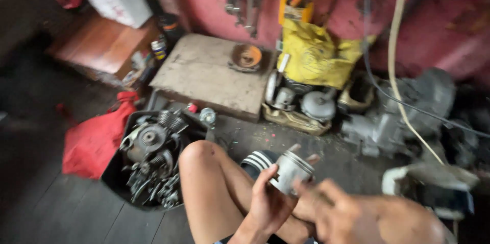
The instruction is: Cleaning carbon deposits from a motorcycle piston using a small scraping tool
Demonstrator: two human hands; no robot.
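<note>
My left hand (269,200) grips a silver metal piston (291,171) by its lower side, holding it above my bare knee (200,156). My right hand (326,195) is blurred and reaches in from the right, its fingers touching the piston's far side and top. A black sandal with white stripes (258,161) lies just behind the piston on the dark floor.
A black tub (113,171) of greasy engine parts stands left of my knee, beside a red cloth (94,139). A low wooden block (212,73) carrying a round rusty part, a yellow bag (314,55), engine pieces (306,103) and a cream hose (395,65) lie beyond, against a red wall.
</note>
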